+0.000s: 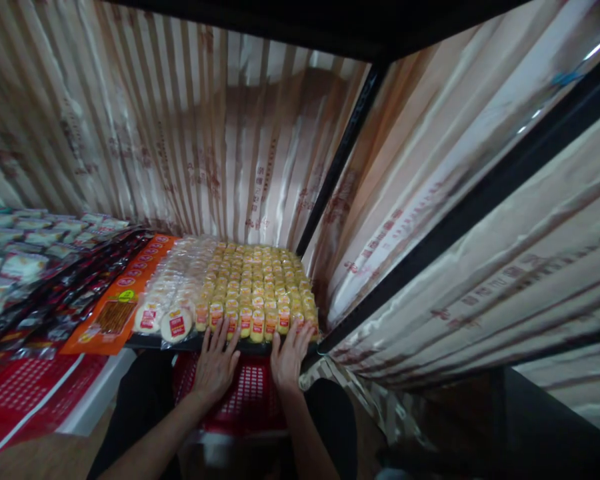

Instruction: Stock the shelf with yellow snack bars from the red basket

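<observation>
Rows of small yellow packets with red labels (pixel 260 283) lie packed on a dark shelf (pixel 250 347). My left hand (pixel 215 363) rests at the shelf's front edge, fingers stretched out and touching the front row of packets. My right hand (pixel 287 357) lies beside it, fingers flat against the front packets near the shelf's right corner. Neither hand holds anything. Round white packets with red labels (pixel 173 313) sit just left of the yellow ones.
An orange snack pack (pixel 117 310) and dark red packets (pixel 75 287) fill the shelf's left side, with pale packets (pixel 15 247) beyond. A red plastic basket (pixel 250 393) sits below my hands. Striped plastic sheeting (pixel 430 220) and a black frame post (pixel 340 157) close in the right.
</observation>
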Motion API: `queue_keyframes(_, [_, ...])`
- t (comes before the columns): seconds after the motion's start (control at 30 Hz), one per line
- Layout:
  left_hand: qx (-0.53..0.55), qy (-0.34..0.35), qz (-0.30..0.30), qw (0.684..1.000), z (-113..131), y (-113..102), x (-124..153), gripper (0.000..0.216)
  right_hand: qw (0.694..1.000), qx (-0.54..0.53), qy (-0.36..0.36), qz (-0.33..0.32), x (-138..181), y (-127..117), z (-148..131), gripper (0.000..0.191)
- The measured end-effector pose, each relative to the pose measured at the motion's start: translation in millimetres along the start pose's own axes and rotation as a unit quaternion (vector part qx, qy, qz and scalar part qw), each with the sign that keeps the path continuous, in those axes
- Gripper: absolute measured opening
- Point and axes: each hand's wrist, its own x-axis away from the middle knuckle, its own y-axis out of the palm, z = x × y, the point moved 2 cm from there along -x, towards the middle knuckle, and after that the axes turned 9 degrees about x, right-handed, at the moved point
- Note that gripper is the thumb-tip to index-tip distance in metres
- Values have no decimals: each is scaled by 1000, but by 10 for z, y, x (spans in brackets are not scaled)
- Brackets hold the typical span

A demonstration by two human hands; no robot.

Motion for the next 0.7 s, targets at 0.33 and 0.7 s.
queue_keyframes(0.33, [25,21,1,999,-25,-60,98,52,998,-18,-66,3,181,-91,-227,59])
queue_keyframes(0.7, [55,6,1,998,-252,-262,232,56,983,-116,-130,-62,585,-90,-890,54])
